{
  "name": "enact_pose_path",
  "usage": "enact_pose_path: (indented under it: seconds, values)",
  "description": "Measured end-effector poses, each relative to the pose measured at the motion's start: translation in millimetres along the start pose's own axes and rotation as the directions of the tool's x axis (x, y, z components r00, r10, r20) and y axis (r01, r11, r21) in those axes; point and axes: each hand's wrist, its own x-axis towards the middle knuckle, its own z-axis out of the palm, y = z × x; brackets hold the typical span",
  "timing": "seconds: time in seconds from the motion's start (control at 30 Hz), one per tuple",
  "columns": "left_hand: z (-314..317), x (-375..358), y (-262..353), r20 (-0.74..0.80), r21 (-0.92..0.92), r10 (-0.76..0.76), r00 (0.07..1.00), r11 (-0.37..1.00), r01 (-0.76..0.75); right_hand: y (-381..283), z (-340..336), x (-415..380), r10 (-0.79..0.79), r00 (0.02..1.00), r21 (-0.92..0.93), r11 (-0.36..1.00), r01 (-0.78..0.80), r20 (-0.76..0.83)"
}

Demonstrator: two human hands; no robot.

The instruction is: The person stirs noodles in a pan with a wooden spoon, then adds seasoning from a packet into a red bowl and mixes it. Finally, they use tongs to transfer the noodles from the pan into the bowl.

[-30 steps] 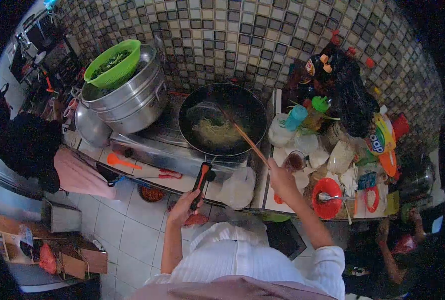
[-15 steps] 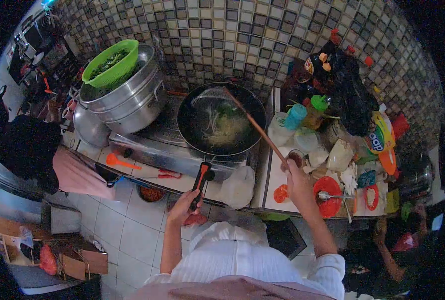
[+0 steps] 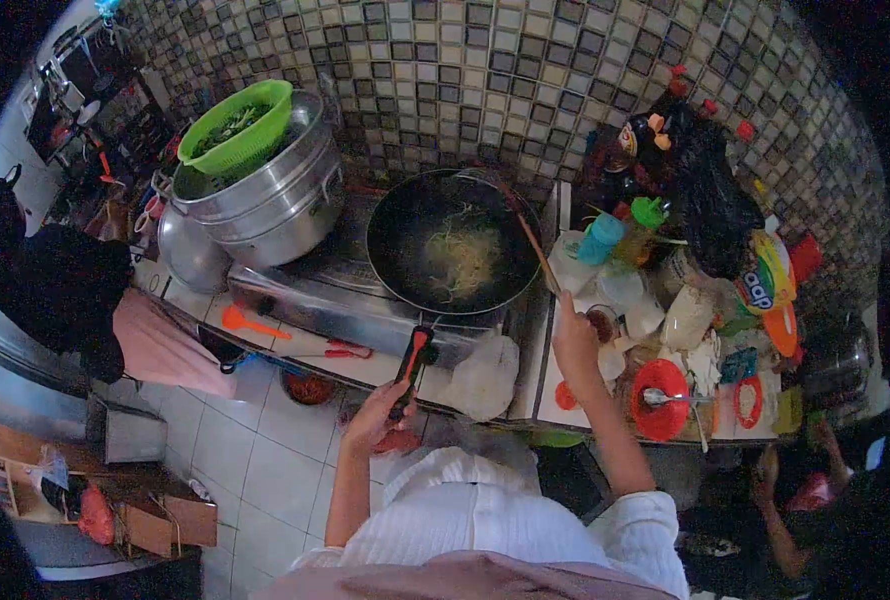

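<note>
Left hand (image 3: 377,418) grips wok (image 3: 405,215) handle; right hand (image 3: 575,340) grips chopsticks (image 3: 533,245); wok holds, seemingly, noodles (image 3: 465,260).

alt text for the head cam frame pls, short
Seen from above, a person at a stove grips the wok handle with the left hand and holds long chopsticks in the right hand, their tips over noodles in the black wok. A steel pot carrying a green colander stands to the left, crowded condiments to the right.
</note>
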Motion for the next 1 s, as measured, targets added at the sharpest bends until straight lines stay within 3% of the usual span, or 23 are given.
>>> enact_pose_path:
  seconds: [0.1, 0.23, 0.43, 0.63, 0.7, 1.0]
  values:
    - [-2, 1, -1, -0.005, 0.048, 0.0, 1.0, 0.999, 0.0, 7, 0, -2, 0.03, 0.996, 0.028, 0.999, -0.033, 0.086]
    - [-4, 3, -3, 0.014, 0.043, 0.02, 1.0, 0.999, -0.021, 12, -5, -10, 0.006, 0.999, 0.103, 0.995, -0.011, 0.047]
    - [-2, 3, -1, 0.005, 0.05, 0.006, 1.0, 0.999, -0.007, 16, -23, -17, 0.037, 0.993, 0.111, 0.993, -0.049, 0.114]
    - [-6, 5, -5, -0.005, 0.034, 0.008, 1.0, 0.999, -0.008, 25, -41, -25, -0.142, 0.99, 0.19, 0.972, 0.135, 0.025]
    - [-5, 3, -4, 0.032, 0.003, 0.006, 0.999, 1.0, -0.006, 16, -58, -28, -0.067, 0.986, 0.198, 0.98, 0.037, 0.15]
    - [-4, 4, -4, -0.009, 0.039, -0.002, 1.0, 0.999, 0.003, 9, -76, -29, -0.102, 0.911, 0.302, 0.953, -0.026, 0.399]
